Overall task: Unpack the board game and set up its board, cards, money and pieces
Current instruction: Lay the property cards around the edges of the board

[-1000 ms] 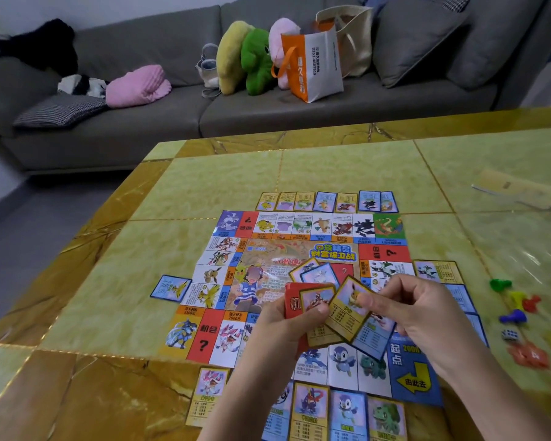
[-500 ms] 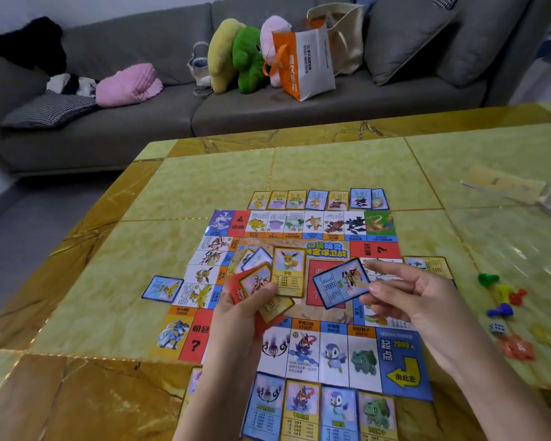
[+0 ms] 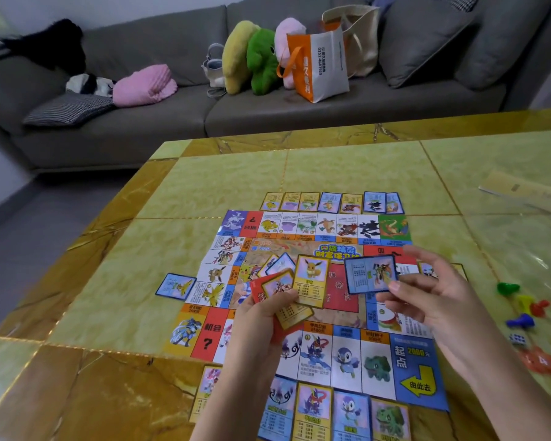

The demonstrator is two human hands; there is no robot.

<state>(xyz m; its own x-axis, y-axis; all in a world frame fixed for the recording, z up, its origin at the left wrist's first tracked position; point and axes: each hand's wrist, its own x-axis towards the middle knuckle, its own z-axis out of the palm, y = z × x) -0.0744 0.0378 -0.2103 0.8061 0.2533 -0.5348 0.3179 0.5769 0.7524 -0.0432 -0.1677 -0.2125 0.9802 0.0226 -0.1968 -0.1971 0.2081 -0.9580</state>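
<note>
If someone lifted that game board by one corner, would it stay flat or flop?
Probably flop: the game board looks like a thin printed sheet lying flush on the table, with no visible thickness at its edge. It likely weighs little, and on that glossy top a push might slide it.

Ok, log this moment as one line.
left hand: holds cards | right hand: pinches blue card | board: unfolded | pieces: right of board

One board (image 3: 420, 377), two hands (image 3: 261, 319) (image 3: 433, 300), one die (image 3: 517, 338), seven far-edge cards (image 3: 330, 202)
</note>
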